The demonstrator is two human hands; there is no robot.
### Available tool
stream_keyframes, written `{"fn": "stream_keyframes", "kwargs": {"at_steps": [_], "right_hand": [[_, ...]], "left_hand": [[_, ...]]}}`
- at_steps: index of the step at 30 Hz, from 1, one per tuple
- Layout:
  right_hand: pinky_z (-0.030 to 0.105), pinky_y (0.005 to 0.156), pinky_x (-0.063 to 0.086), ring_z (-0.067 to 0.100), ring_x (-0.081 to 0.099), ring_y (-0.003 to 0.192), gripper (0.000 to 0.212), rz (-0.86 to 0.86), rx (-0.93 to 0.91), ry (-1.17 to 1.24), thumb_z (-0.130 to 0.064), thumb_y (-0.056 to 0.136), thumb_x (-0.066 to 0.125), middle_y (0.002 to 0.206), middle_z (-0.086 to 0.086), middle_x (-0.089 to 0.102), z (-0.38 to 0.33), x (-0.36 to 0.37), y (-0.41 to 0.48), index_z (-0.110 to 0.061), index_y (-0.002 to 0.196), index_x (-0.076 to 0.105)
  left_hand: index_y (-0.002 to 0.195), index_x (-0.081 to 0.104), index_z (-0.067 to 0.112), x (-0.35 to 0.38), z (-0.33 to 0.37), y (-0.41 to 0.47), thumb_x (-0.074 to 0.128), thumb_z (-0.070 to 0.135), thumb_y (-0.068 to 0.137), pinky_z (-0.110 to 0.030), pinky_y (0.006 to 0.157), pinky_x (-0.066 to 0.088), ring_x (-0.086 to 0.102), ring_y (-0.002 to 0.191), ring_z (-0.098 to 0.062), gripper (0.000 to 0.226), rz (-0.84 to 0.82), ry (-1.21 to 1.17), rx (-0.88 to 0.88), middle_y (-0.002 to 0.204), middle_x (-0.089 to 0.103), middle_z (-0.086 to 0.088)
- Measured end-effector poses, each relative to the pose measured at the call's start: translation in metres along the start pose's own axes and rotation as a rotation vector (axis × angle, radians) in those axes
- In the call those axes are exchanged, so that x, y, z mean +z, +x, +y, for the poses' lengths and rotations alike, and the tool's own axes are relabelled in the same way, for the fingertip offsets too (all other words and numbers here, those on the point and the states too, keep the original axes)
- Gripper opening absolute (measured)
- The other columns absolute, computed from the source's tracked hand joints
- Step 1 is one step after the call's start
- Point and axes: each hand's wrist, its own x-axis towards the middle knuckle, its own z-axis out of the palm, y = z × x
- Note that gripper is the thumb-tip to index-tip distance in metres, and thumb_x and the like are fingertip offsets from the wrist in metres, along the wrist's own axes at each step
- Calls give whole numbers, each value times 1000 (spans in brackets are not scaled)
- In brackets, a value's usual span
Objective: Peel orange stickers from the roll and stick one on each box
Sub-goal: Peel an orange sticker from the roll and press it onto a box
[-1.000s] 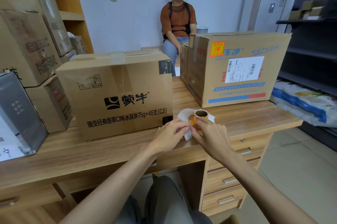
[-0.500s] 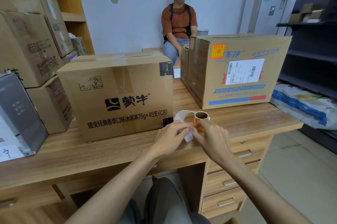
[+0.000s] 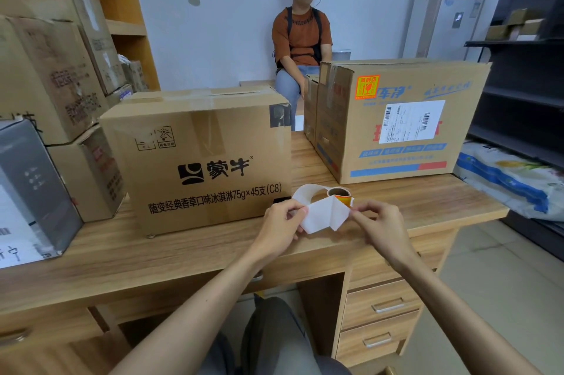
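Stretched forward from the bottom of the view, two bare forearms, meeting just above the near edge of the wooden desk [image 3: 183, 252]. On the left hand [image 3: 282, 222], fingers curled, thumb and forefinger nipping the left end of the white backing strip [image 3: 325, 216]. On the right hand [image 3: 380, 223], fingers curled likewise, fingertips nipping the strip's right edge. Between the two pinches, held flat with a crease down the middle, a little above the desktop.

Just behind the hands, standing on the desk, the sticker roll [image 3: 338, 192], brown core facing up, with an orange sticker [image 3: 344, 200] showing at its front. From the roll, looping leftward and back toward the left hand, more white strip.

Close behind the left hand, an ice-cream carton [image 3: 198, 161] with black print. Further back on the right, well apart from the hands, a second carton [image 3: 403, 161] bearing a shipping label and an orange fragile sticker [image 3: 367, 87] at the upper left of its front.

At far left, stacked cartons [image 3: 45, 69] and a grey box [image 3: 27, 185]. Under the desktop on the right, drawers [image 3: 381, 304]. Against the back wall, a seated person [image 3: 300, 35] wearing a headset.
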Motion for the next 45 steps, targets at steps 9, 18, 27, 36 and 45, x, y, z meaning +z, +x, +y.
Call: {"fn": "stream_keyframes", "kwargs": {"at_steps": [9,18,27,36,45], "right_hand": [[33,48,43,18,45,47,16,133,-5,121,-6,83,62,70,11,66,-29,-32,-8,-9,67,62],[37,56,42,15,52,53,15,159,-419,-89,-16,88,67,71,-12,63,-92,2,-16,-24,77,60],[34,43,39,20,49,53,19,370,-1050,-598,-16,97,52,82,6,58,-141,77,-17,-9,80,57],[36,49,44,22,56,58,18,392,-1221,-500,-18,98,58,91,2,66,-175,118,-32,-11,84,66],[28,56,45,7,56,65,16,23,-794,7,-40,94,65,94,-14,64,-200,130,-25,-25,88,68]], "left_hand": [[107,72,15,-12,9,0,59,24,101,-26,52,52,58,69,-10,17,-4,11,40,96,61,-2],[97,75,24,-64,59,-11,71,34,93,-17,74,40,53,82,6,11,183,152,241,97,64,13],[86,81,24,-120,100,-44,76,41,87,-20,78,52,67,86,-7,17,408,-145,186,91,74,6],[76,80,17,-168,101,-67,79,15,82,-16,66,49,66,73,-2,6,554,-115,152,82,75,7],[80,77,15,-231,95,-91,75,12,89,-10,46,35,44,53,-2,9,430,-7,211,76,67,10]]}}
